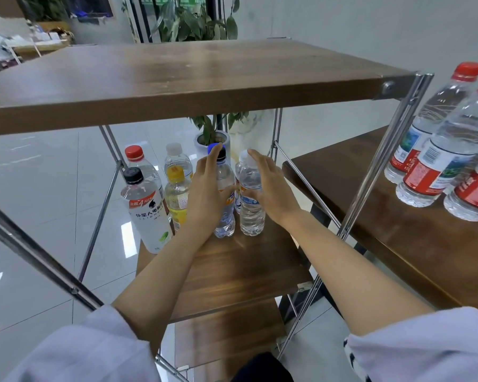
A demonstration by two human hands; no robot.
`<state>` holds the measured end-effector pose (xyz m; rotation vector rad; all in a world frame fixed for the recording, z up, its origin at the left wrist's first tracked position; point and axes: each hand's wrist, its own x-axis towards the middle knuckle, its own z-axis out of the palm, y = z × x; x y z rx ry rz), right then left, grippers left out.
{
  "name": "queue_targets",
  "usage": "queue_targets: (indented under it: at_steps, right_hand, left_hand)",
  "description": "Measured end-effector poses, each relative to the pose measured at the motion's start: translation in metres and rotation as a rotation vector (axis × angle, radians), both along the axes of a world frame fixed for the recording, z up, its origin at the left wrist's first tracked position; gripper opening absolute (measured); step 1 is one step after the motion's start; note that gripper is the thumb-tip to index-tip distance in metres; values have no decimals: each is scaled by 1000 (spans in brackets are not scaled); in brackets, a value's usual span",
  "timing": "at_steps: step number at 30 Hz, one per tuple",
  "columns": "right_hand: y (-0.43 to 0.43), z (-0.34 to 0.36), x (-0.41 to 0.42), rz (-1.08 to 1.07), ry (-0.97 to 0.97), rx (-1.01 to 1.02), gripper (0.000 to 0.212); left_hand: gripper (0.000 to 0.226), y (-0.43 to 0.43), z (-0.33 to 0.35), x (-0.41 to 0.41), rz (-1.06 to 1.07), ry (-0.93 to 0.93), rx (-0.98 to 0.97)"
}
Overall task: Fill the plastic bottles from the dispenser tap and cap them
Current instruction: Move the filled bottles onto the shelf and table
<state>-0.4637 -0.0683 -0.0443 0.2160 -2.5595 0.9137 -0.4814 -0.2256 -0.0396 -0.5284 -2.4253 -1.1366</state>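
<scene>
Several plastic bottles stand at the back of the rack's middle shelf [232,266]. My left hand [204,194] holds a clear bottle with a dark cap [224,205], thumb across its front and fingers reaching up to the cap. Beside it my right hand [271,188] holds a clear white-capped bottle [251,213] from the right side. Both bottles stand upright on the shelf, touching each other. To their left are a black-capped white-label bottle [146,213], a yellow-capped bottle [177,197], a red-capped bottle [135,157] and a white-capped bottle [177,159]. No dispenser tap is in view.
The rack's wooden top shelf [177,78] overhangs the bottles; steel posts [370,175] frame the sides. A lower wooden table [398,238] at the right carries several red-capped water bottles [436,155]. A potted plant [213,139] stands behind the rack on the tiled floor.
</scene>
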Motion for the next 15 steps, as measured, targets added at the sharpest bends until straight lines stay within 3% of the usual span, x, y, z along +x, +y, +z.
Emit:
queue_targets:
  at_steps: [15]
  right_hand:
    - [-8,14,54,-60,-77,209,77]
  left_hand:
    - [71,-14,12,41,25,6,-113]
